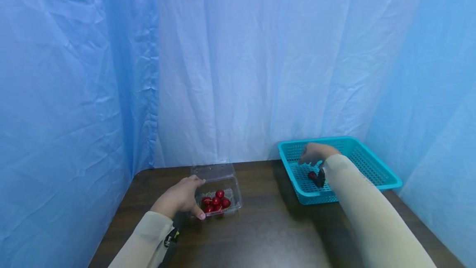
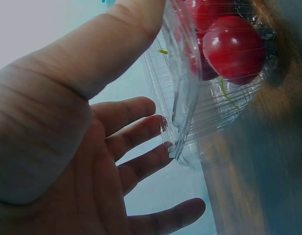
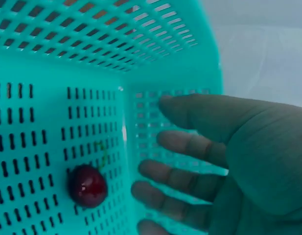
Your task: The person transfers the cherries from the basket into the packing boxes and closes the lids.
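On the left of the dark table sits a clear plastic box [image 1: 238, 197] with several red cherries [image 1: 216, 202] inside; its lid [image 1: 213, 171] is folded back. My left hand [image 1: 179, 197] holds the box at its left side, thumb by the near corner and forefinger by the far one. In the left wrist view the fingertips touch the clear plastic. My right hand [image 1: 316, 153] reaches into a turquoise basket [image 1: 291, 177], fingers loosely extended and holding nothing. Beside those fingers, a dark red cherry [image 3: 87, 186] with a green stem lies on the slotted basket floor.
The basket stands at the right rear of the brown wooden table [image 1: 256, 230]. Pale blue curtains [image 1: 253, 65] hang behind and on both sides. The basket's walls rise around my right hand.
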A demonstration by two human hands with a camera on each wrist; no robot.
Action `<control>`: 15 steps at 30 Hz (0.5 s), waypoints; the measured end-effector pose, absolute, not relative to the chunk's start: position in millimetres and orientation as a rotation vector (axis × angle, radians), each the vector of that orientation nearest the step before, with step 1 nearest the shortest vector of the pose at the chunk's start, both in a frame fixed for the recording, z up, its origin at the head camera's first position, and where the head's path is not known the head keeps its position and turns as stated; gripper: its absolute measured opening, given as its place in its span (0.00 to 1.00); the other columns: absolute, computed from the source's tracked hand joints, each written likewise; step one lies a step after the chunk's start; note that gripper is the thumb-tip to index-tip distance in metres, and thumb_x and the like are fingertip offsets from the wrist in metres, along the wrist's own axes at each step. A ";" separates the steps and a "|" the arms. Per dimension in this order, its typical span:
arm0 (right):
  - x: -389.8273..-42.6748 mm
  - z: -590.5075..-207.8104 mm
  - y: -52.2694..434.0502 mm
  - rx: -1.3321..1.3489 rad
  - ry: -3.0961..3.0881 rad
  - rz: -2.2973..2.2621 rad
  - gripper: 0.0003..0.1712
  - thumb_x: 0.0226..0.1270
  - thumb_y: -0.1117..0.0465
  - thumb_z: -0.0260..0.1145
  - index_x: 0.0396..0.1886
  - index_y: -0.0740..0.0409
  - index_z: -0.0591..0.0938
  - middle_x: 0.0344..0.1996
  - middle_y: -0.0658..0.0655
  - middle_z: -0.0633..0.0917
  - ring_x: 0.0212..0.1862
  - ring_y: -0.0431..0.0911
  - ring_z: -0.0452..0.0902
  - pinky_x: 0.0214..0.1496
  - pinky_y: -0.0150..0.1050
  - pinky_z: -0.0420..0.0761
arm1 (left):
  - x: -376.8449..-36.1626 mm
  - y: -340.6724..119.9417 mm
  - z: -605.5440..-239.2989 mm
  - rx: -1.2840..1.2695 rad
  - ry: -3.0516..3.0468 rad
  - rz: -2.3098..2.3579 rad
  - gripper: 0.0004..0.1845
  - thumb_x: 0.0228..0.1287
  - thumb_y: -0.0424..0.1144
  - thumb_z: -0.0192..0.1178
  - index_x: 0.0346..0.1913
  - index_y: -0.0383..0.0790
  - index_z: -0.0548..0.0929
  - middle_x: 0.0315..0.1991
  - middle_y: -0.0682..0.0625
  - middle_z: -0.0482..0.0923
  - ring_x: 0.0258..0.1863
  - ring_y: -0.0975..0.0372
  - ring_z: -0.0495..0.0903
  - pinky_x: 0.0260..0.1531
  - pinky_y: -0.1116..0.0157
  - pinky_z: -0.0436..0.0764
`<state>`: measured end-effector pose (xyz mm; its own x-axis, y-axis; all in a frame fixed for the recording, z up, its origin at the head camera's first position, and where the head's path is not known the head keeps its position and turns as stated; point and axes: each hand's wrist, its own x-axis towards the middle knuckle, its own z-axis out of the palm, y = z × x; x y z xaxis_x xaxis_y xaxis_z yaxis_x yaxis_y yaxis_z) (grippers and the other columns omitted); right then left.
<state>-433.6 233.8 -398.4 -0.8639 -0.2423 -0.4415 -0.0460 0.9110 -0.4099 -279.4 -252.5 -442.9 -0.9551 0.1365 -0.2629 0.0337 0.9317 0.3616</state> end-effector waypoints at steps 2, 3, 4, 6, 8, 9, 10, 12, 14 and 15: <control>-422.8 -397.8 231.5 -0.201 2.593 -0.487 0.24 0.81 0.49 0.76 0.64 0.61 0.89 0.64 0.65 0.90 0.63 0.62 0.90 0.65 0.59 0.93 | -279.6 -252.7 -442.4 0.128 2.801 0.519 0.65 0.39 0.54 0.96 0.85 0.49 0.75 0.83 0.40 0.73 0.81 0.36 0.73 0.69 0.29 0.83; -418.0 -397.8 230.7 -0.197 2.602 -0.455 0.23 0.81 0.50 0.76 0.62 0.61 0.90 0.63 0.65 0.90 0.62 0.62 0.90 0.64 0.57 0.93 | -279.4 -252.5 -442.7 0.126 2.798 0.524 0.65 0.39 0.53 0.96 0.86 0.49 0.75 0.83 0.40 0.72 0.81 0.36 0.73 0.69 0.29 0.83; -412.8 -397.2 229.9 -0.196 2.614 -0.422 0.21 0.81 0.51 0.75 0.59 0.62 0.90 0.61 0.65 0.90 0.59 0.60 0.91 0.62 0.55 0.94 | -279.4 -252.6 -443.6 0.123 2.795 0.529 0.66 0.39 0.53 0.96 0.86 0.49 0.75 0.83 0.40 0.72 0.81 0.36 0.73 0.69 0.29 0.83; -402.7 -395.8 229.4 -0.158 2.626 -0.385 0.17 0.80 0.52 0.75 0.54 0.62 0.92 0.57 0.65 0.91 0.53 0.58 0.90 0.54 0.51 0.94 | -278.7 -252.2 -444.4 0.122 2.790 0.532 0.66 0.38 0.53 0.96 0.86 0.49 0.75 0.83 0.40 0.72 0.81 0.35 0.73 0.69 0.29 0.83; -395.3 -395.2 229.2 -0.101 2.637 -0.363 0.13 0.78 0.54 0.75 0.46 0.61 0.93 0.51 0.65 0.90 0.46 0.55 0.87 0.45 0.48 0.91 | -277.9 -252.1 -444.7 0.120 2.787 0.533 0.66 0.38 0.53 0.96 0.85 0.49 0.75 0.83 0.39 0.72 0.81 0.35 0.73 0.69 0.29 0.84; -392.9 -395.1 229.7 -0.093 2.647 -0.345 0.12 0.77 0.55 0.75 0.44 0.61 0.93 0.48 0.64 0.90 0.43 0.54 0.84 0.42 0.47 0.88 | -277.8 -252.1 -445.3 0.120 2.787 0.530 0.66 0.37 0.53 0.96 0.85 0.49 0.75 0.83 0.39 0.72 0.82 0.35 0.73 0.69 0.29 0.84; -391.1 -395.1 230.3 -0.084 2.657 -0.333 0.12 0.76 0.55 0.76 0.43 0.60 0.93 0.47 0.64 0.90 0.41 0.53 0.82 0.41 0.46 0.86 | -277.8 -252.2 -445.3 0.122 2.790 0.524 0.66 0.37 0.53 0.96 0.85 0.49 0.75 0.84 0.39 0.72 0.82 0.35 0.72 0.69 0.29 0.83; -389.5 -395.5 230.9 -0.048 2.661 -0.323 0.12 0.74 0.55 0.76 0.43 0.60 0.93 0.45 0.62 0.89 0.40 0.52 0.80 0.40 0.45 0.84 | -278.1 -252.1 -444.5 0.122 2.796 0.518 0.66 0.37 0.53 0.96 0.86 0.49 0.75 0.84 0.39 0.71 0.82 0.35 0.72 0.69 0.28 0.83; -389.8 -395.9 232.0 -0.042 2.664 -0.308 0.12 0.74 0.54 0.76 0.44 0.60 0.94 0.44 0.61 0.89 0.41 0.52 0.80 0.41 0.45 0.84 | -278.6 -252.1 -443.5 0.121 2.801 0.513 0.66 0.38 0.53 0.96 0.86 0.50 0.75 0.84 0.39 0.71 0.82 0.35 0.72 0.69 0.28 0.83; -390.3 -396.0 232.5 -0.036 2.660 -0.306 0.13 0.74 0.54 0.76 0.45 0.60 0.93 0.44 0.60 0.89 0.42 0.52 0.79 0.42 0.45 0.84 | -278.9 -252.0 -443.3 0.119 2.801 0.511 0.66 0.38 0.53 0.96 0.86 0.50 0.75 0.85 0.39 0.71 0.82 0.35 0.72 0.69 0.28 0.83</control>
